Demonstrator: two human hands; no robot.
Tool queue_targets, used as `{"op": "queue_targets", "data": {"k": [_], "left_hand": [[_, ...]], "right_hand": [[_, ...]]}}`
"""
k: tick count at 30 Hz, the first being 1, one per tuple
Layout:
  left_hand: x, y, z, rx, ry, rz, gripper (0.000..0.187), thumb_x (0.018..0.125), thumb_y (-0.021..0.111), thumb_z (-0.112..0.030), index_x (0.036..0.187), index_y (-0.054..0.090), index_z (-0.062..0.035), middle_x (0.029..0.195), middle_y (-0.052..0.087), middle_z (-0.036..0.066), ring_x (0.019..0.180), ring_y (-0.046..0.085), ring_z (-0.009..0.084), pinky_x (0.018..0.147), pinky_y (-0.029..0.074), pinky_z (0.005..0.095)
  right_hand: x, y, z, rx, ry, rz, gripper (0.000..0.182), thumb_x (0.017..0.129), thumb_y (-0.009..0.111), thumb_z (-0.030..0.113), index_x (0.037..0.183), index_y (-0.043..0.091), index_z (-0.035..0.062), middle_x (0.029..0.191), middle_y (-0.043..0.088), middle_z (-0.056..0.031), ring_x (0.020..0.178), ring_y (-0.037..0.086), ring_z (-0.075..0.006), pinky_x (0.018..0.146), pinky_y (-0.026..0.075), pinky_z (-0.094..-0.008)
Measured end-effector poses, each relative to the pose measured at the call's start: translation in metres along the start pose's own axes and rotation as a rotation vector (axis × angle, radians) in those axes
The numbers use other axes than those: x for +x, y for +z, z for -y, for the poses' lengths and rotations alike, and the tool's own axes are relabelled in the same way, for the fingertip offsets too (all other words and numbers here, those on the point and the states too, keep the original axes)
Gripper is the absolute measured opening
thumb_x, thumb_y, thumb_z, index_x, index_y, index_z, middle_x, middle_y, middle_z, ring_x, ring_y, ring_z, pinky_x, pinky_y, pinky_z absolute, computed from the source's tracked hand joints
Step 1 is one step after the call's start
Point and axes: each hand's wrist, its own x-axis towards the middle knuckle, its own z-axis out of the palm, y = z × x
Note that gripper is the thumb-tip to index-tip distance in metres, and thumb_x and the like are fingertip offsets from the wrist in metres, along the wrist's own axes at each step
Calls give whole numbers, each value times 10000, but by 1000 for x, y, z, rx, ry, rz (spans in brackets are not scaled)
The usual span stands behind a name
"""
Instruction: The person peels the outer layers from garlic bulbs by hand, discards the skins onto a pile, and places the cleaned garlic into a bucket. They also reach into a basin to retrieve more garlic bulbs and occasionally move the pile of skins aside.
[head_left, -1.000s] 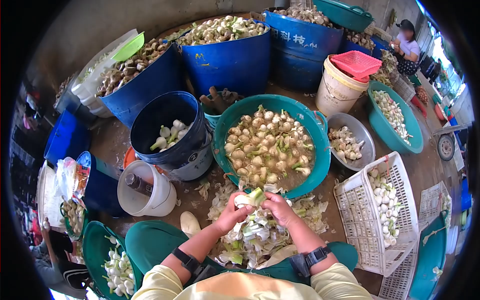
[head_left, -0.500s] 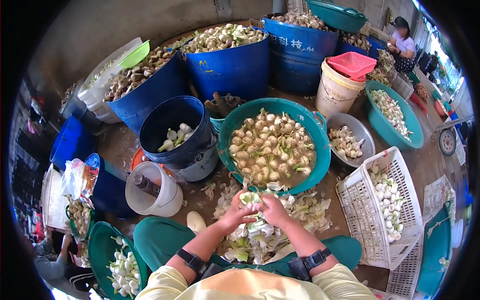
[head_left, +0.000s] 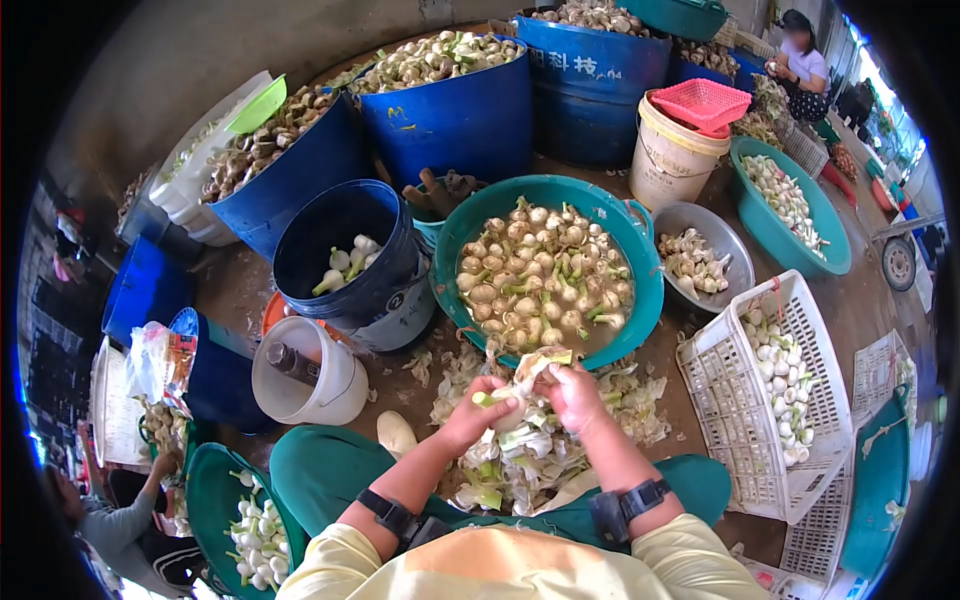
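My left hand (head_left: 476, 416) is closed around a garlic bulb (head_left: 509, 411), its green stem end poking out past the thumb. Strips of outer skin (head_left: 532, 372) stretch up from the bulb, and my right hand (head_left: 575, 399) pinches them. Below both hands lies a heap of pale garlic skins and green scraps (head_left: 525, 466) between my legs. Just beyond stands a teal basin (head_left: 448, 245) of murky water, full of unpeeled garlic bulbs (head_left: 545, 270).
A dark blue bucket (head_left: 345, 215) with white bulbs and a white pail (head_left: 330, 400) stand left. On the right are a metal bowl (head_left: 735, 262) and a white crate (head_left: 715, 385) of garlic. Large blue drums (head_left: 450, 115) line the back. Other people sit far right and lower left.
My hands have moved apart, and skin is now pulled out from the bulb between them. The right hand has shifted right. The view has tilted slightly.
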Motion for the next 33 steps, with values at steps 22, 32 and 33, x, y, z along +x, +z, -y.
{"op": "queue_targets", "data": {"k": [22, 32, 33], "left_hand": [[41, -61, -16, -796, -167, -456, 284, 900, 425, -377, 969, 526, -120, 912, 580, 40, 868, 560, 185, 752, 450, 348], [101, -119, -165, 11, 819, -1088, 356, 878, 506, -228, 1157, 421, -24, 1025, 455, 71, 948, 445, 142, 853, 354, 265], [101, -120, -170, 6, 843, -1160, 427, 868, 533, -214, 1210, 374, -14, 1097, 423, 78, 1004, 417, 145, 899, 327, 270]], "right_hand": [[5, 12, -29, -1949, 53, 521, 366, 796, 579, 270, 1114, 535, 95, 911, 615, -171, 827, 600, -327, 703, 483, -380], [142, -41, 0, -1522, -112, -146, 212, 718, 541, 138, 914, 609, 94, 937, 604, -156, 901, 572, -304, 744, 454, -402], [172, -68, -10, -1588, -106, -310, 241, 724, 544, 179, 940, 611, 96, 970, 597, -173, 931, 568, -301, 770, 450, -405]]}}
